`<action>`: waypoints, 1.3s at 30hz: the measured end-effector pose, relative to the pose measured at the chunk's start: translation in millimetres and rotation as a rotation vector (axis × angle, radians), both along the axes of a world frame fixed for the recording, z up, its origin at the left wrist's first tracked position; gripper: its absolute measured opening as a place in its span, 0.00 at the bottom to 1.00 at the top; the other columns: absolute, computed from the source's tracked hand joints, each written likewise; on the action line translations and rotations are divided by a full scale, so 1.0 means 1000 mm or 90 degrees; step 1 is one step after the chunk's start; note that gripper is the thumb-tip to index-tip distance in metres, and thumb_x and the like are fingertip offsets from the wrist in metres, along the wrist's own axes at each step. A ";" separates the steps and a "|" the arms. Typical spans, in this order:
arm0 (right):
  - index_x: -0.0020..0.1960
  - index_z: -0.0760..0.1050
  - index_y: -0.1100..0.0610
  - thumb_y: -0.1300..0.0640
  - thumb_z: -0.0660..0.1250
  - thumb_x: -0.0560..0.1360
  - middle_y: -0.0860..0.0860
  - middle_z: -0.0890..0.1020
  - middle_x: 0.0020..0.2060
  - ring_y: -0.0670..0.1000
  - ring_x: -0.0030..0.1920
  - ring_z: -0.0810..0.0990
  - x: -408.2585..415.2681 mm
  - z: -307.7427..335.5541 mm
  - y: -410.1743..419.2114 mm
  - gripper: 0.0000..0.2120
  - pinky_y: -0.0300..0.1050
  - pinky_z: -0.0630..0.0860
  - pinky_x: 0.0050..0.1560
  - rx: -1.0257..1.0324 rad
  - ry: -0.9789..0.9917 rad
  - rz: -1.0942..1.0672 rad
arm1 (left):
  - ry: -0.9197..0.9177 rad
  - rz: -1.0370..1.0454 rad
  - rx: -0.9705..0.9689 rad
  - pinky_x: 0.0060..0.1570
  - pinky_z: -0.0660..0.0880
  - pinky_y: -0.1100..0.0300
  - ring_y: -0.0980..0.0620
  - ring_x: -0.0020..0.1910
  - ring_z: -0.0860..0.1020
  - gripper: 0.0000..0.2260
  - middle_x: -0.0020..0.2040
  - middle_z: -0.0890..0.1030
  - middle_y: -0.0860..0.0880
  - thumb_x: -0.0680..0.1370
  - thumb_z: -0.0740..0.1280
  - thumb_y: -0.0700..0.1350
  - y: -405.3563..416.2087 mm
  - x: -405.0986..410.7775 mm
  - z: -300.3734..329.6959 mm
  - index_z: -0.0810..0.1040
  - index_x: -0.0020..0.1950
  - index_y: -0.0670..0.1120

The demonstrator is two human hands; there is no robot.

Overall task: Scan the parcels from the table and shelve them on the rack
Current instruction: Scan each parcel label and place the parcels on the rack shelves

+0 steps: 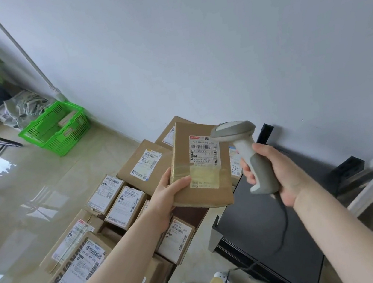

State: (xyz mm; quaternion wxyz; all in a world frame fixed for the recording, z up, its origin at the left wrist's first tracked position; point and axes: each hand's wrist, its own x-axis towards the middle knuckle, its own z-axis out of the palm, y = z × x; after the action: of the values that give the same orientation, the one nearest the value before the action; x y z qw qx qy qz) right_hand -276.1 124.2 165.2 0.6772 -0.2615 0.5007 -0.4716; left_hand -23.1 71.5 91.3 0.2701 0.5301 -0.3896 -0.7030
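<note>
Your left hand (166,192) pinched the flat parcel (199,163) at its near left corner, raised above the table's boxes (127,206). Your right hand (274,171) wrapped the scanner (245,154), aimed at its label. It looked light and stiff; an edge grip should suffice.

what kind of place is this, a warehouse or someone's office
Probably a small parcel pickup or sorting room in an office-like space, not a big warehouse. Labelled cardboard parcels crowd a table, the right hand grips a barcode scanner, and a green plastic basket sits on the tiled floor.
</note>
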 end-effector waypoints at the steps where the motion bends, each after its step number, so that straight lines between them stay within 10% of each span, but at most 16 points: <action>1: 0.54 0.75 0.62 0.46 0.69 0.69 0.53 0.76 0.34 0.48 0.29 0.71 0.009 0.000 0.002 0.22 0.38 0.70 0.31 0.033 -0.049 -0.038 | 0.004 0.008 0.004 0.36 0.79 0.66 0.57 0.43 0.86 0.21 0.51 0.87 0.54 0.77 0.72 0.45 0.001 -0.003 -0.001 0.73 0.69 0.58; 10: 0.58 0.75 0.61 0.44 0.70 0.69 0.53 0.77 0.36 0.48 0.30 0.72 0.047 0.001 0.009 0.25 0.39 0.73 0.29 0.100 -0.181 -0.111 | -0.018 0.029 0.016 0.65 0.77 0.45 0.47 0.58 0.84 0.51 0.61 0.84 0.52 0.56 0.83 0.63 -0.002 -0.013 -0.013 0.67 0.76 0.61; 25: 0.59 0.75 0.61 0.44 0.70 0.72 0.53 0.78 0.37 0.48 0.30 0.73 0.046 -0.002 0.008 0.24 0.40 0.73 0.31 0.118 -0.171 -0.111 | -0.022 0.039 0.033 0.68 0.74 0.44 0.47 0.59 0.83 0.52 0.63 0.83 0.52 0.54 0.83 0.65 -0.001 -0.017 -0.017 0.67 0.76 0.63; 33: 0.53 0.76 0.57 0.48 0.68 0.79 0.53 0.84 0.45 0.50 0.38 0.78 0.014 -0.034 0.009 0.12 0.43 0.75 0.38 0.134 0.080 -0.289 | -0.013 0.074 0.019 0.66 0.75 0.45 0.47 0.59 0.83 0.46 0.61 0.84 0.52 0.60 0.81 0.60 -0.002 -0.010 -0.021 0.68 0.76 0.60; 39: 0.63 0.68 0.58 0.49 0.73 0.76 0.52 0.76 0.53 0.54 0.52 0.76 -0.021 -0.107 0.017 0.23 0.48 0.70 0.51 0.255 0.292 -0.464 | -0.010 0.121 0.026 0.60 0.78 0.50 0.49 0.58 0.83 0.46 0.61 0.84 0.52 0.62 0.80 0.58 0.004 -0.007 -0.022 0.66 0.77 0.58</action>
State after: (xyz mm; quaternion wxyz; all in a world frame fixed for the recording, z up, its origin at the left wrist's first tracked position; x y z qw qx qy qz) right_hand -297.3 141.4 57.8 0.3766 -0.0307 0.7774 -0.5029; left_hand -30.3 75.2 69.2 0.3215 0.5756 -0.3256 -0.6777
